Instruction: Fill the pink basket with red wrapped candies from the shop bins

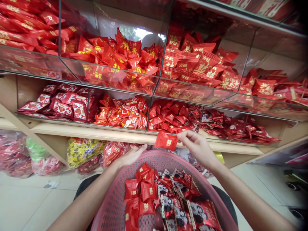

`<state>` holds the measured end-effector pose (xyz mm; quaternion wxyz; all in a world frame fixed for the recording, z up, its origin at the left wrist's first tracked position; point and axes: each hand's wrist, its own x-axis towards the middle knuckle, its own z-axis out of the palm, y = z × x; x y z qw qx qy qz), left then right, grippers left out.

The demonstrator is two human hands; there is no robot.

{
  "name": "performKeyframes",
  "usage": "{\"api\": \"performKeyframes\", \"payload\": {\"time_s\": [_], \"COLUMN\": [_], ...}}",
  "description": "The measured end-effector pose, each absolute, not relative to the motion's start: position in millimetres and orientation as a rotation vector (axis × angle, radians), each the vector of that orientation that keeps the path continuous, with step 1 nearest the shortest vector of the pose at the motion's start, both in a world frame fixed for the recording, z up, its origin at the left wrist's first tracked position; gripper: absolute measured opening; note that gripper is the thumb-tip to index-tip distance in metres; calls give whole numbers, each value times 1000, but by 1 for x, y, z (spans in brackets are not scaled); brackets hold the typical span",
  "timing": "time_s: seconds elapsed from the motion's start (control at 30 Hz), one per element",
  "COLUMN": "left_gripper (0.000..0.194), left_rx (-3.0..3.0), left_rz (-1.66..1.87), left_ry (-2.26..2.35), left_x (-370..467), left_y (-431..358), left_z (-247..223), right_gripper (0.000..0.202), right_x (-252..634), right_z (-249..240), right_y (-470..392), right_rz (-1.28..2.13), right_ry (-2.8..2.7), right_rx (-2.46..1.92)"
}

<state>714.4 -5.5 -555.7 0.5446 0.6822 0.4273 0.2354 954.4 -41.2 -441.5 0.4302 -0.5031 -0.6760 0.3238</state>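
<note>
A pink perforated basket [109, 192] sits low in the middle, holding plain red packets [147, 191] on its left side and red packets with black-and-white figures [203, 213] on its right. Above its far rim, my right hand [196, 146] pinches the edge of a small red packet [166, 141] with gold print. My left hand [133, 155] lies at the basket's far left rim, fingers stretched out, with nothing in it. Just beyond both hands is the lowest shelf compartment with small red packets [168, 115].
Shelves with clear dividers [154, 91] hold heaps of red packets [115, 61]. A wooden shelf edge [96, 133] runs behind the hands. Under it stand bagged goods, among them a yellow bag [84, 150]. Pale floor tiles [24, 199] show at both sides.
</note>
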Motion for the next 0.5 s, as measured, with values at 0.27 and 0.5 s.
{"api": "performKeyframes", "payload": {"time_s": [0.27,0.5], "left_gripper": [52,55], "left_rx": [1636,1568], "left_rz": [585,557], "left_ry": [982,955], "left_x": [716,716], "left_y": [-5,-7], "left_z": [-558,-559], "right_gripper": [30,28], "right_x": [944,960], "right_z": [-499,-517], "right_y": [-65,-61], "right_rz": [1069,662], "right_ry": [-1852,-2030], "right_rx": [-1347,-1518]}}
